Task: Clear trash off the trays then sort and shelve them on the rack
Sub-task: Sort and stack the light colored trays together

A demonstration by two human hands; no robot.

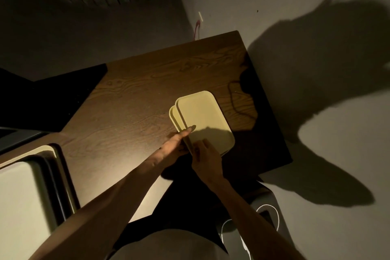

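Bare forearms, no sleeves; light grey top [168,245]

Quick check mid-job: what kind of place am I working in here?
Probably a canteen or food-court tray-return corner, dimly lit: stacked yellow trays on a wooden table, more trays piled at the left, bare walls behind.

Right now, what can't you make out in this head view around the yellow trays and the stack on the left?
- Pale yellow plastic trays: near edge hidden by left hand and right hand; grip unclear.
- Stack of cream and dark trays: cut by the frame's left edge.
- Brown wooden table: right side lost in shadow.
- Rack: not in view.
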